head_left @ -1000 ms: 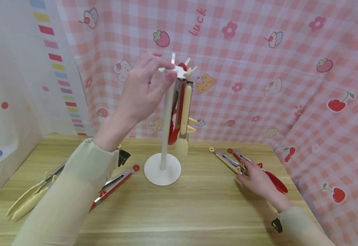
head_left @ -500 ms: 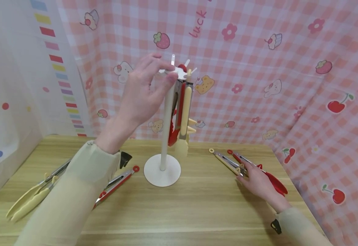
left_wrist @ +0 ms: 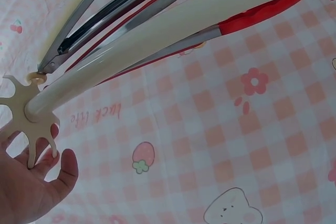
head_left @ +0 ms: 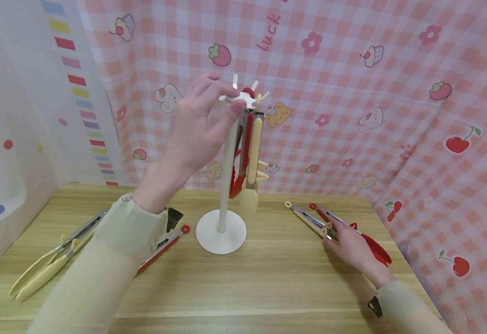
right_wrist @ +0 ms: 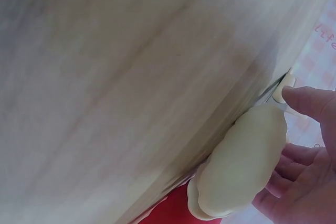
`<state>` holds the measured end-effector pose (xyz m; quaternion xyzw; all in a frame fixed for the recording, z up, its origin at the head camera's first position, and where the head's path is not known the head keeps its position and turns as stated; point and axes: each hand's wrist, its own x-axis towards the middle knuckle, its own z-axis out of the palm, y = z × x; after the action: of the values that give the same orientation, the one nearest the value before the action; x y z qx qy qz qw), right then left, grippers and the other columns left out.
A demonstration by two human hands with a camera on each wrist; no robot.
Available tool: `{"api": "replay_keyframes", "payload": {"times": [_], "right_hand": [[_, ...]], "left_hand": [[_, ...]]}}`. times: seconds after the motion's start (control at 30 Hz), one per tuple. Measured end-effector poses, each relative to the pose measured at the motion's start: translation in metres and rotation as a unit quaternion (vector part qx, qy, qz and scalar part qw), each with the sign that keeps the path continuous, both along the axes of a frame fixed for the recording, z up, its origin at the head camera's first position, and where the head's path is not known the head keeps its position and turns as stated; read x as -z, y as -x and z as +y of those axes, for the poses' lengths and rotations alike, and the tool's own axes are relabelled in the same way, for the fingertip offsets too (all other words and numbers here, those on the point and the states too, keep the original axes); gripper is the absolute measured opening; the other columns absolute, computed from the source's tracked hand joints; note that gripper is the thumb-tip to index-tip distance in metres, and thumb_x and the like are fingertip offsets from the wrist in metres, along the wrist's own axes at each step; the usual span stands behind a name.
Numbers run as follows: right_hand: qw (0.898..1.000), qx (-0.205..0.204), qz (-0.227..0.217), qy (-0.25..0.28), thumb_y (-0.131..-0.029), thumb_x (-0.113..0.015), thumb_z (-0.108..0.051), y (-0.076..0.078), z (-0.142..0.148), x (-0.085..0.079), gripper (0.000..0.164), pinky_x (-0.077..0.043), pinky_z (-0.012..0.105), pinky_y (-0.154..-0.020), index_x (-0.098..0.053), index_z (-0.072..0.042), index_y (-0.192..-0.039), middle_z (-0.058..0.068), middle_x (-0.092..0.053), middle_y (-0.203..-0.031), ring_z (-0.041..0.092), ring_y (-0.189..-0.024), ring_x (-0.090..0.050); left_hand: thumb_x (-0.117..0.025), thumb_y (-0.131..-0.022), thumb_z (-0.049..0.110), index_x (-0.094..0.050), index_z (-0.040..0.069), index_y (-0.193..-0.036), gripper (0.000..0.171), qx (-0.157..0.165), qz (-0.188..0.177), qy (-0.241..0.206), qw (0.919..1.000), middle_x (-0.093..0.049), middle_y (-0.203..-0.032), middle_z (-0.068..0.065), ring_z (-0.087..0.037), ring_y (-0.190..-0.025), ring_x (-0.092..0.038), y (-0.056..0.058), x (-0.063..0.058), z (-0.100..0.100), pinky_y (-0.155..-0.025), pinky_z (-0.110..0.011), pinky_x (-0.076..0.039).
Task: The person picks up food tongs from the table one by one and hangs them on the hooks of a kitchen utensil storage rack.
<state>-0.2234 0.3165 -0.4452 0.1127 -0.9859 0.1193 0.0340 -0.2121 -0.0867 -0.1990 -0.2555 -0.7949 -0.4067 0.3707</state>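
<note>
A white rack has a round base (head_left: 221,241), an upright pole (head_left: 227,181) and a hooked top (left_wrist: 41,129). My left hand (head_left: 199,125) holds the rack's top between thumb and fingers. From the hooks hang cream tongs (head_left: 254,148) and red tongs (head_left: 246,139), on the pole's right side. At the right, my right hand (head_left: 352,246) lies over another pair of cream tongs (right_wrist: 244,161), thumb on one side and curled fingers on the other. Red tongs (head_left: 377,248) lie beside them, partly under that hand.
On the wooden table (head_left: 243,292), cream tongs (head_left: 48,266) and red tongs (head_left: 164,250) lie at the left, partly behind my left sleeve. A pink checked cloth (head_left: 331,69) hangs behind and at the right; a white cloth (head_left: 9,116) hangs at the left.
My left hand has shifted slightly right at the rack's top, and the hanging tongs have moved a little right with it. My right hand stays almost in place.
</note>
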Motion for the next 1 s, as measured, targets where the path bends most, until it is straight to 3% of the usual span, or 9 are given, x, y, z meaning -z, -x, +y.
{"api": "replay_keyframes", "payload": {"times": [0.3, 0.53, 0.73, 1.0], "right_hand": [[1.0, 0.003, -0.004, -0.003, -0.09, -0.082, -0.022, 0.001, 0.002, -0.001, 0.045, -0.058, 0.047, -0.076, -0.064, 0.004, -0.122, 0.017, -0.071, -0.104, 0.024, -0.081, -0.059], [1.0, -0.006, 0.003, -0.005, -0.09, -0.083, -0.021, 0.001, 0.002, -0.002, 0.041, -0.051, 0.042, -0.069, -0.066, 0.002, -0.118, 0.012, -0.068, -0.095, 0.022, -0.077, -0.055], [1.0, 0.0, -0.001, -0.011, -0.091, -0.081, -0.023, 0.003, 0.004, 0.001, 0.037, -0.046, 0.036, -0.066, -0.068, 0.001, -0.115, 0.008, -0.063, -0.087, 0.021, -0.075, -0.053], [1.0, 0.004, -0.006, -0.015, -0.091, -0.081, -0.024, 0.003, 0.005, 0.003, 0.034, -0.041, 0.032, -0.063, -0.068, 0.0, -0.11, 0.007, -0.06, -0.084, 0.021, -0.073, -0.051]], "left_hand": [[-0.067, -0.104, 0.03, -0.073, 0.007, -0.114, 0.026, -0.021, 0.002, 0.002, 0.9998, -0.07, -0.123, -0.011, -0.025, -0.147, -0.05, -0.003, 0.0, 0.006, -0.125, -0.039, -0.041], [-0.068, -0.103, 0.034, -0.073, 0.008, -0.114, 0.029, -0.05, 0.012, 0.007, 0.9987, -0.07, -0.122, -0.011, -0.026, -0.147, -0.051, -0.004, 0.001, 0.012, -0.114, -0.04, -0.053], [-0.067, -0.103, 0.039, -0.073, 0.008, -0.116, 0.034, -0.064, 0.0, 0.004, 0.998, -0.068, -0.123, -0.01, -0.024, -0.149, -0.048, -0.007, 0.001, 0.018, -0.108, -0.042, -0.056], [-0.067, -0.103, 0.04, -0.074, 0.007, -0.115, 0.035, -0.06, 0.009, -0.005, 0.9981, -0.071, -0.121, -0.011, -0.026, -0.148, -0.049, -0.009, 0.002, 0.022, -0.122, -0.041, -0.045]]}}
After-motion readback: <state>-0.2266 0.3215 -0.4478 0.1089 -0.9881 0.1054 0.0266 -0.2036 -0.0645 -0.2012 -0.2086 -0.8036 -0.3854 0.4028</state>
